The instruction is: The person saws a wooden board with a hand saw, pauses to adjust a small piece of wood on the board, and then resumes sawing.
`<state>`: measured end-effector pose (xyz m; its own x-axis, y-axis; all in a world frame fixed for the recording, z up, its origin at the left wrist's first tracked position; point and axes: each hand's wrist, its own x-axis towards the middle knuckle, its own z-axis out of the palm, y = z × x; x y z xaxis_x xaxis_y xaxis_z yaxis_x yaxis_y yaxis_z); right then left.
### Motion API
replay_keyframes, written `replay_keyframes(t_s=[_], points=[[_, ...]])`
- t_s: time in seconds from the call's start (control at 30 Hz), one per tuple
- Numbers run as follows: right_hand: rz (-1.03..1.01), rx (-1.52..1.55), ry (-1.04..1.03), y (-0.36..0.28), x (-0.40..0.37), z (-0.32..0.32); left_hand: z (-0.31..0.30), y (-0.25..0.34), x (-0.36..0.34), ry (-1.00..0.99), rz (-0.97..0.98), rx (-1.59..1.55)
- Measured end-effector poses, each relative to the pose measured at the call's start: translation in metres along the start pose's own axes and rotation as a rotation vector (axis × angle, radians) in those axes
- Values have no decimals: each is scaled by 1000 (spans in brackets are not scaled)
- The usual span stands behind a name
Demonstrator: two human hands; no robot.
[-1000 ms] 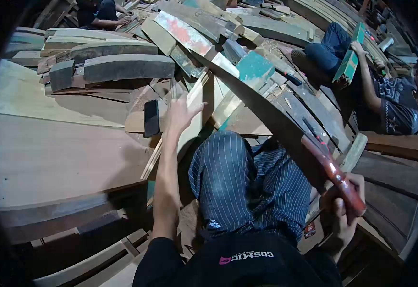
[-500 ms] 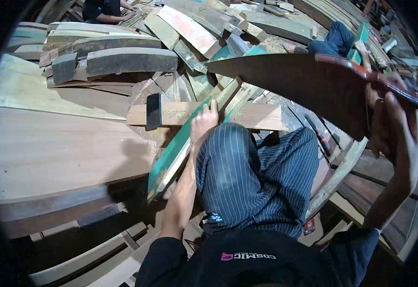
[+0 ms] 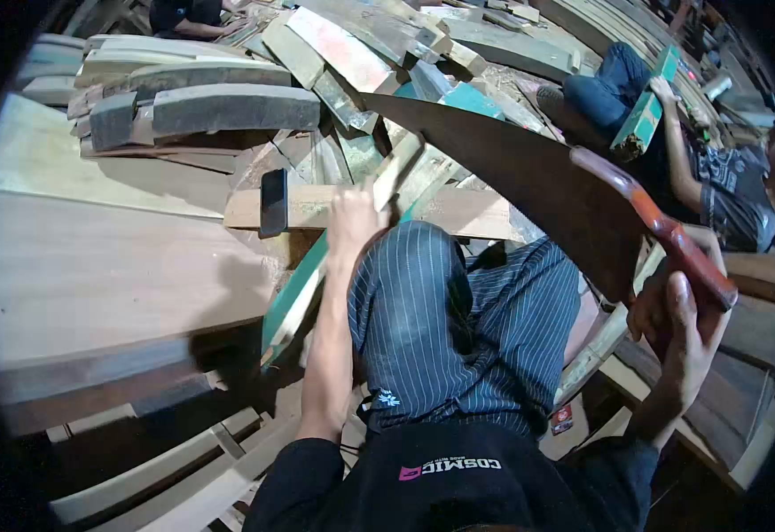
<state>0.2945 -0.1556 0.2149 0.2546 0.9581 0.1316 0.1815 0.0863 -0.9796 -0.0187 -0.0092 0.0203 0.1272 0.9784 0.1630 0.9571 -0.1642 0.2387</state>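
My right hand (image 3: 684,310) is wrapped round the red-brown wooden handle of a handsaw (image 3: 529,173). Its wide dark blade points up and left across the view, with the toothed edge facing down towards my knees. Slightly blurred, my left hand (image 3: 354,222) is closed over a green-painted wooden strip (image 3: 294,297) beside my knee. That strip slants across a pale plank (image 3: 467,211), and its bare wood end rises near the saw's tip. A black phone (image 3: 273,204) lies on the plank, left of my left hand.
Curved wooden blocks (image 3: 235,111) are stacked at the back left, near a broad flat board (image 3: 113,275). Offcuts (image 3: 343,49) lie heaped ahead. A co-worker (image 3: 738,191) sits at the right with a green wooden beam (image 3: 645,120); another person (image 3: 183,18) is at the top left.
My right hand has brought the saw down and to the left, and its handle has turned. The left hand has shifted slightly up the strip. More of the co-worker at right shows.
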Motion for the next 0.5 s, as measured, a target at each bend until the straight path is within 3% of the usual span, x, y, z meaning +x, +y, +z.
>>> replay_keyframes(t_s=[0.17, 0.3, 0.5], points=[[66, 184, -153, -16, 21, 29, -14, -31, 24, 100, 123, -235], [-5, 99, -189, 3, 29, 38, 8, -72, 43, 66, 158, -279], [-73, 99, -160, 10, 25, 44, -7, -63, 43, -37, 158, -252]])
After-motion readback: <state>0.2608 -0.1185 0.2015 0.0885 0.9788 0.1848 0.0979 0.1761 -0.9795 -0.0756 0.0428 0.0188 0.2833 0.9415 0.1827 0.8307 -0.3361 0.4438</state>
